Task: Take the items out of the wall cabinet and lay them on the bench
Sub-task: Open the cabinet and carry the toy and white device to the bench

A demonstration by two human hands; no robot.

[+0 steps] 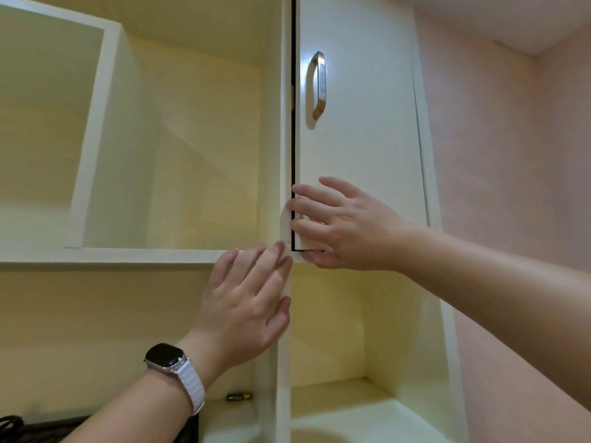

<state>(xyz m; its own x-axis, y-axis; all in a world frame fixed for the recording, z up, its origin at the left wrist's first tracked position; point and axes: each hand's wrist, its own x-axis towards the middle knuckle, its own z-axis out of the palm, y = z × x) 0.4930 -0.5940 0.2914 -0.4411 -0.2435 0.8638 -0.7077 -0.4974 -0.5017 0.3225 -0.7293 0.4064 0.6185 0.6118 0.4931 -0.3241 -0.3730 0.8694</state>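
Observation:
I am looking up into a cream wall cabinet (198, 139). Its upper left compartment stands open, and no items show on its shelf (128, 254). The right door (358, 139) with a metal handle (319, 86) is nearly flush with the frame. My right hand (345, 225) holds that door's lower left corner, with the fingers spread on its face and the thumb under its bottom edge. My left hand (252, 298) lies flat against the vertical divider (284, 362), thumb hooked around its edge. A small dark and gold battery (239, 396) lies on the lower left shelf.
A white-framed panel (92, 123), seemingly the open left door, fills the upper left. Below the right door is an open cream niche (335, 330). Dark cables (19, 426) show at the bottom left. A pink wall (511, 155) bounds the right side.

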